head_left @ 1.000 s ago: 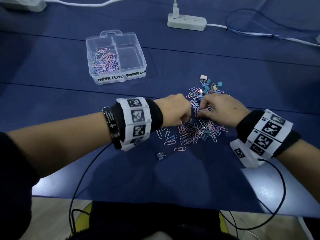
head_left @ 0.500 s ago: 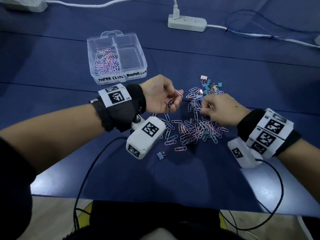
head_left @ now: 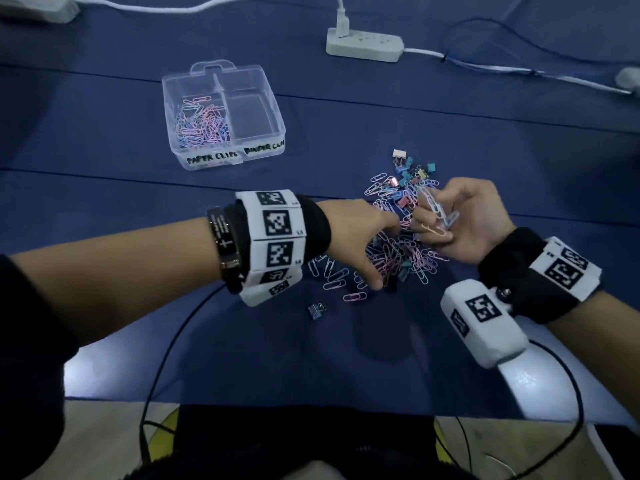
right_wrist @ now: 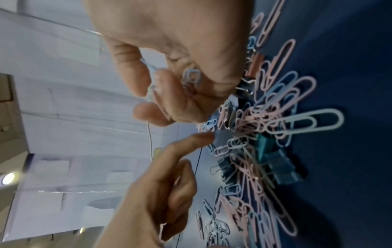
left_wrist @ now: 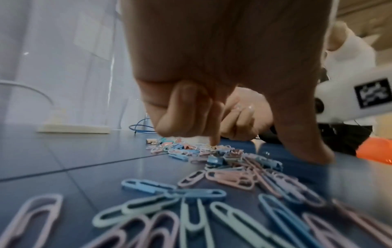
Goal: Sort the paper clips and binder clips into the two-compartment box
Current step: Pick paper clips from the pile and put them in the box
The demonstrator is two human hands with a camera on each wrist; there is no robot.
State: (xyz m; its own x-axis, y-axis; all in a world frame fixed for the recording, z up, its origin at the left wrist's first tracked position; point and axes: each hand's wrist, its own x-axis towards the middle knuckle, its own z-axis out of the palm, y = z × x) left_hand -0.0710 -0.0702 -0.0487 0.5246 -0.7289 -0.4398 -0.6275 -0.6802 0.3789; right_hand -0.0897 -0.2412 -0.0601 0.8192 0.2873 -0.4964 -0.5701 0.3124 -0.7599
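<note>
Head view showed our pile of paper clips (head_left: 398, 254) mixed with binder clips (head_left: 412, 171) near the middle of the table (head_left: 346, 358), the binder clips gathered mostly at the pile's far edge. One stray binder clip (head_left: 317, 311) lay alone on the near side of the pile, apart from it. Our right hand (head_left: 460, 220) was raised just above the pile, palm turned up, fingers curled round a small bunch of clips (head_left: 436, 213), pale blue and pink ones sticking out between thumb and fingers. Our left hand (head_left: 356, 244) reached into the pile from the left, back of the hand up. Left wrist view showed its forefinger tip (left_wrist: 215, 142) pointing down onto the clips and its thumb (left_wrist: 305, 142) set down on the table apart from it, the other fingers curled in; it gripped nothing that we could see. Right wrist view showed the same forefinger (right_wrist: 197, 139) stretched toward the pile just below our right hand.

The box (head_left: 277, 109) stood toward the far left of the table, well apart from the pile. Its left compartment, labelled for paper clips, held a heap of them (head_left: 201, 126); the right one was labelled for binder clips. A power strip (head_left: 363, 46) lay by the far edge.
</note>
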